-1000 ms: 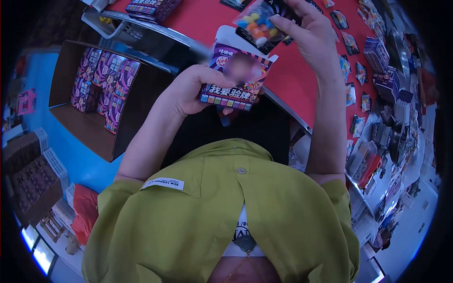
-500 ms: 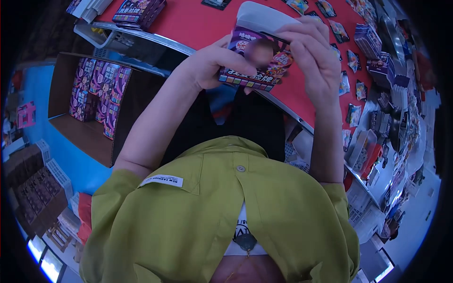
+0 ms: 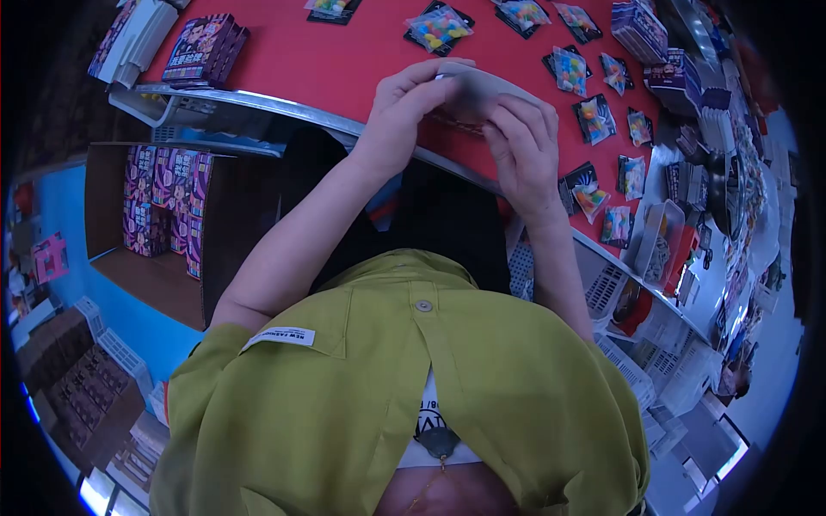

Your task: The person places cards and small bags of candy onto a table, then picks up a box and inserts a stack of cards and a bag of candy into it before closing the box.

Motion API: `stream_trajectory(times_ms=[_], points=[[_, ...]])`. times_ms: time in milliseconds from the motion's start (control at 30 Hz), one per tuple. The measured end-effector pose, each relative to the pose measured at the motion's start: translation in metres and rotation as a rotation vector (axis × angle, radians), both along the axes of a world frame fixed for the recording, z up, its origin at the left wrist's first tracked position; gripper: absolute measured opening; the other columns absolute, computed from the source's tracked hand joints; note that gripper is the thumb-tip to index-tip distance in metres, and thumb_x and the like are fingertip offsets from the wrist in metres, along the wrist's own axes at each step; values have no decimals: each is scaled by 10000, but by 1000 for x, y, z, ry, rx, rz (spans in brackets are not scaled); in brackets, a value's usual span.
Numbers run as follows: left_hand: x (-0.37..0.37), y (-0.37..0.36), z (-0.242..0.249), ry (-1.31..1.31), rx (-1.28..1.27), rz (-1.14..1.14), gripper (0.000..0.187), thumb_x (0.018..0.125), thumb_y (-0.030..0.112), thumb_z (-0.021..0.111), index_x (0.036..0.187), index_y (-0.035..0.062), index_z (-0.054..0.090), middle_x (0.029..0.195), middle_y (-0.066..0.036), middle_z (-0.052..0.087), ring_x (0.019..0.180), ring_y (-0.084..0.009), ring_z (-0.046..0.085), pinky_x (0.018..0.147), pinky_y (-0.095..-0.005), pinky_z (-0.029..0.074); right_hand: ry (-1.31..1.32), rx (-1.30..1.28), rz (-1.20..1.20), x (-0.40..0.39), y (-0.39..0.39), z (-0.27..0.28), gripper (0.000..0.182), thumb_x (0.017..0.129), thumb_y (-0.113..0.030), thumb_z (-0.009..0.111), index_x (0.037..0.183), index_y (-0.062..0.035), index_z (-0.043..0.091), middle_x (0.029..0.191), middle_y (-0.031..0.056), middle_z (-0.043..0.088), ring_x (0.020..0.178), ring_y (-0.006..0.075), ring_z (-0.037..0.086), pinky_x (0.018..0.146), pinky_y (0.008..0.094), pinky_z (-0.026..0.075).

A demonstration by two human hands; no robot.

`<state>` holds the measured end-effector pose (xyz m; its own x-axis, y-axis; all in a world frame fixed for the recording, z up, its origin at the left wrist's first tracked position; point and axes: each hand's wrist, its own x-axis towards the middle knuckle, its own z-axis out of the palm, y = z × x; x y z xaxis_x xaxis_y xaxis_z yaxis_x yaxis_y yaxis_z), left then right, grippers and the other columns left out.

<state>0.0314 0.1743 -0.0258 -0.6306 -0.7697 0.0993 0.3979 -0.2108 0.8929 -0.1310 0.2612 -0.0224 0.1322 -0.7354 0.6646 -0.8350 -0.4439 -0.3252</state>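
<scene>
Both hands hold a small purple printed cardboard box [image 3: 506, 87] over the near edge of the red table. It is tilted so that mostly its pale flap shows, and part of it is blurred. My left hand [image 3: 397, 112] grips the left end, thumb and fingers closed on it. My right hand [image 3: 527, 146] has its fingers bent over the right side of the box. Beyond the hands lie small clear bags of colourful candies [image 3: 439, 30] on dark cards. The box's printed front is mostly hidden.
Purple boxes [image 3: 204, 52] stand at the table's left, with more stacked at the right [image 3: 638, 33]. An open brown carton [image 3: 146, 279] with several purple boxes sits lower left. A clear plastic tub [image 3: 661, 242] stands on the red table's [image 3: 327, 64] right side.
The box has tipped, so its printed front has turned out of sight and the flap faces up. My right hand has moved down and left with fingers curled. The view has shifted.
</scene>
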Motion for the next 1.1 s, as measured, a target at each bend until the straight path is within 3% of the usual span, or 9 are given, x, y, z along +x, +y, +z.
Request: stream_trajectory(times_ms=[133, 233, 267, 533, 667, 733, 833, 967, 1100], points=[[-5, -3, 0, -70, 50, 77, 253, 866, 140, 561, 1081, 46, 654, 934, -65, 672, 936, -127, 617, 860, -275, 466, -107, -15, -13, -8, 10, 11, 325, 848, -45, 575, 1173, -60, 572, 1176, 103, 576, 1088, 231, 519, 886, 343, 399], [-9, -2, 1, -107, 104, 116, 220, 855, 90, 551, 1033, 44, 673, 909, -63, 679, 923, -130, 622, 858, -271, 467, -1050, 142, 96, -11, 16, 10, 384, 906, 3, 488, 1286, 28, 433, 1297, 158, 486, 1219, 223, 452, 996, 349, 350], [-10, -1, 4, -105, 105, 110, 220, 855, 90, 551, 1033, 44, 673, 909, -63, 679, 923, -130, 622, 858, -271, 467, -1048, 139, 89, -9, 16, 9, 384, 906, 3, 488, 1286, 28, 433, 1297, 158, 486, 1219, 223, 452, 996, 349, 350], [-8, -6, 22, -197, 138, 4, 251, 848, -16, 477, 1000, 16, 674, 989, -117, 672, 1043, -222, 598, 956, -344, 448, -1653, 416, 273, -4, -3, 1, 326, 787, 127, 510, 1091, 36, 584, 1063, 95, 587, 1016, 174, 547, 907, 293, 431], [4, -24, 2, -133, -54, -94, 192, 854, 75, 583, 1014, 73, 690, 990, -69, 680, 956, -181, 635, 913, -330, 482, -1329, 278, 274, -5, 1, -5, 252, 804, 57, 577, 1047, 3, 622, 1058, 94, 599, 987, 195, 557, 879, 296, 440], [10, -35, -4, -338, -1227, 153, 267, 860, 214, 611, 1111, 133, 656, 1109, -54, 644, 1016, -199, 616, 924, -339, 483, -245, 17, -31, -7, 9, -4, 217, 812, -42, 640, 1029, -44, 650, 1057, 90, 607, 956, 206, 556, 850, 308, 438], [15, -38, -2, -487, -1552, 209, 370, 839, 294, 623, 1184, 163, 612, 1172, -43, 610, 1031, -214, 608, 886, -329, 506, 156, -69, -130, -11, 15, -2, 217, 802, -116, 680, 1013, -69, 665, 1054, 86, 613, 928, 210, 555, 839, 317, 422], [15, -29, 3, -484, -1288, 107, 356, 814, 169, 663, 1165, 123, 626, 1135, -93, 624, 1015, -233, 623, 866, -314, 528, 196, -87, -195, -8, 13, 8, 226, 784, -109, 700, 1006, -76, 672, 1056, 70, 615, 929, 188, 551, 832, 317, 405], [11, -31, 14, -428, -950, 0, 255, 805, 164, 682, 1047, 86, 684, 986, -96, 669, 920, -212, 653, 791, -297, 545, -240, 161, -80, -8, 8, 15, 223, 779, -105, 709, 998, -72, 676, 1005, 61, 611, 923, 176, 553, 821, 300, 403]])
